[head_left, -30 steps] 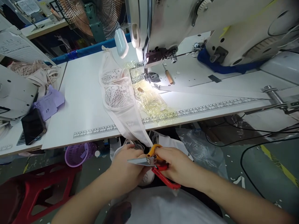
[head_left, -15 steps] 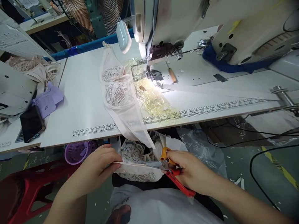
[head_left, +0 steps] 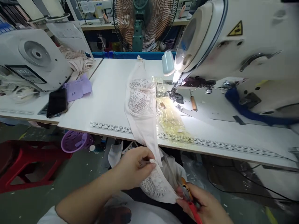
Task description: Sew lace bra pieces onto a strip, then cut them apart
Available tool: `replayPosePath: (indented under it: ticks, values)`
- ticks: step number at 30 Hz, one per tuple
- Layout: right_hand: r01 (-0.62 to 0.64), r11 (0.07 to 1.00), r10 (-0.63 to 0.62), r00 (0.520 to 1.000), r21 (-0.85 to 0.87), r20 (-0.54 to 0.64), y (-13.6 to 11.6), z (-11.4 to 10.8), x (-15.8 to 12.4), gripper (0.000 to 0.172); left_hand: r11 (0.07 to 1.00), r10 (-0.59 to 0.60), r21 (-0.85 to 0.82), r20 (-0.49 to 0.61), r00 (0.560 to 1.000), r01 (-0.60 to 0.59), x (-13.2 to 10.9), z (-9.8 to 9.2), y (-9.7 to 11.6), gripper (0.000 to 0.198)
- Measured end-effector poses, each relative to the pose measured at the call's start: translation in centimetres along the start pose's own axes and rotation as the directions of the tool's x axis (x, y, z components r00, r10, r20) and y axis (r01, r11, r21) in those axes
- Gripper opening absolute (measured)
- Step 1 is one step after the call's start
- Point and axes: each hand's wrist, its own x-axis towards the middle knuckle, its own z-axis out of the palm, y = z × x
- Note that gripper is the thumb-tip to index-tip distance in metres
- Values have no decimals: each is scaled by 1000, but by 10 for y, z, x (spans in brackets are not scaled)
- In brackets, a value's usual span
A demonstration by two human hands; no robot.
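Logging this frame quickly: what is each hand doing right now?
Left hand: closed, pinching pale pink lace garment.
Right hand: closed on red-and-orange-handled scissors.

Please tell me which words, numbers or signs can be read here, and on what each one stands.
"JUKI": on the white machine at the far back.
"15": handwritten on the purple paper.
Yellow warning triangle: on the sewing machine head; its symbol is blurred.
Numbers on the printed ruler and the left machine's panel: too small to read.
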Motion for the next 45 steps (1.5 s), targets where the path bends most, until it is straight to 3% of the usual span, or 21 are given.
replayPosePath:
  ticks: [3, 6, 10, 15, 18, 24, 29, 32, 34, 37, 39, 41, 45]
  values:
    - [23, 999, -22, 998, 22, -55, -15, -16, 3, 22, 994, 76, 82, 17, 997, -77, 3, 19, 7, 5]
    - [40, 973, -12, 992, 228, -123, -38, -30, 9, 23, 990, 119, 68, 108, 987, -126, 6, 34, 10, 19]
    - [114, 896, -113, 993, 429, -29, -62, -38, 20, 25, 989, 127, 55, 196, 972, -140, 11, 45, 13, 37]
    - [132, 917, -152, 988, 377, 24, -74, -41, 29, 18, 981, 170, 55, 234, 957, -188, 15, 49, 16, 41]
    - [175, 935, -176, 984, 310, -23, -73, -42, 30, 18, 975, 212, 25, 209, 955, -222, 17, 51, 15, 41]
    - [290, 939, -232, 930, 183, -284, -64, -32, 24, 10, 997, 64, -57, 139, 988, -57, 20, 55, 12, 23]
    - [303, 929, -223, 916, 213, -333, -64, -26, 24, 12, 973, 9, -228, 158, 987, 28, 21, 64, 9, 19]
    - [253, 930, -184, 948, 266, -259, -63, -33, 26, 17, 943, -16, -324, 199, 980, 81, 25, 62, 11, 23]
    - [229, 932, -209, 973, 280, -100, -59, -44, 27, 31, 928, -52, -348, 230, 972, 132, 28, 57, 14, 21]
    - [261, 951, -292, 935, 168, 201, -51, -60, 24, 59, 922, -63, -356, 252, 966, 153, 32, 47, 18, 20]
    - [280, 958, -284, 897, 59, 339, -45, -65, 20, 66, 923, -67, -347, 283, 957, 167, 34, 41, 18, 23]
    - [267, 964, -242, 885, -9, 397, -41, -63, 15, 69, 922, -83, -338, 311, 947, 192, 36, 39, 17, 24]
    - [254, 963, -201, 900, -90, 388, -41, -53, 10, 79, 909, -154, -321, 332, 931, 265, 37, 40, 12, 20]
